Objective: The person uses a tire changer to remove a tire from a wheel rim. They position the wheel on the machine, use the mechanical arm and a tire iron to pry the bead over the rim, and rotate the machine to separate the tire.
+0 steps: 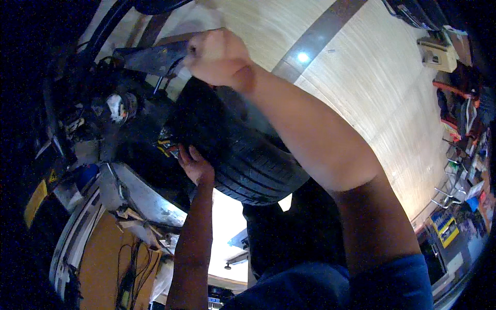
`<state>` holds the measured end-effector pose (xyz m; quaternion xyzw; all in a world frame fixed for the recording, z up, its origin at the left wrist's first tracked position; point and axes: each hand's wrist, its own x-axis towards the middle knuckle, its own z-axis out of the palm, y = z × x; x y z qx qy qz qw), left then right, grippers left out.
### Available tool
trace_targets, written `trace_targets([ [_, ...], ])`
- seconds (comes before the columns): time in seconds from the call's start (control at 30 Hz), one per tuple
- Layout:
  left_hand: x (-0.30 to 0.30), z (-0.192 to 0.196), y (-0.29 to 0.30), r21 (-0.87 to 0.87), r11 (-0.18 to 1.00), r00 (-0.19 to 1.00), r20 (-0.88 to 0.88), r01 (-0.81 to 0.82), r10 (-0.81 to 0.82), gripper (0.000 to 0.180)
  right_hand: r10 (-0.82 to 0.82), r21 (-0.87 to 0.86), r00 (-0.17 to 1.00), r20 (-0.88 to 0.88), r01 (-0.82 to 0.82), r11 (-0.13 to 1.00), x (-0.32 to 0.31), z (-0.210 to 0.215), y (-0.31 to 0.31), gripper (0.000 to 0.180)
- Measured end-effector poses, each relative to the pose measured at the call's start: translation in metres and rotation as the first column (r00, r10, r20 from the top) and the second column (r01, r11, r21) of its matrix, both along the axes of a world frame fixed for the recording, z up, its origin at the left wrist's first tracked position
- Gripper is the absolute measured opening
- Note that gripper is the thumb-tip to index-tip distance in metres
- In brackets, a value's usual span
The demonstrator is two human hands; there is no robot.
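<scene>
A black tyre (258,170) with a grooved tread stands on edge in front of me. My left hand (196,168) rests near its left side with the fingers spread, beside a small yellow and red patch (166,147). Above the tyre, my right hand (219,57) is closed in a fist, slightly blurred. The fist meets the right end of a dark, tapered metal arm (150,59); what lies inside the fingers is hidden. A thin bright rod (159,84) hangs below that arm. The area between the two hands is very dark.
Dark machinery fills the left, with a whitish round part (118,107) and a yellow label (36,203). Cables (135,268) lie over a brown panel at lower left. Across the pale floor (361,103), a beige box (438,54) and cluttered shelves (467,181) line the right.
</scene>
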<state>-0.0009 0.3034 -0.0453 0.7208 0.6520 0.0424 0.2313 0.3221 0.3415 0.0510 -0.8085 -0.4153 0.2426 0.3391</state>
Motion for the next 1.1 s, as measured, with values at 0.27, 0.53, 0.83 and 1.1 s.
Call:
trace_targets([
  [0.27, 0.008, 0.000, -0.003, 0.011, 1.000, 1.000, 0.018, -0.011, 0.011, 0.058, -0.021, 0.009, 0.997, 0.078, 0.020, 1.000, -0.012, 0.001, -0.012, 0.026],
  [0.53, -0.013, -0.011, 0.003, 0.052, 0.999, 0.998, 0.054, 0.009, -0.011, 0.057, -0.080, 0.136, 0.987, 0.143, 0.060, 0.989, -0.037, -0.004, -0.013, 0.025],
  [0.83, -0.007, -0.005, 0.004, -0.005, 1.000, 1.000, -0.015, -0.008, 0.008, 0.057, 0.046, 0.020, 0.992, 0.116, -0.048, 0.999, -0.058, 0.005, -0.021, 0.024],
  [1.1, -0.013, -0.008, 0.008, 0.013, 0.995, 0.992, -0.070, 0.103, -0.102, 0.058, -0.015, 0.062, 0.997, -0.080, 0.020, 0.998, -0.069, 0.008, -0.028, 0.024],
])
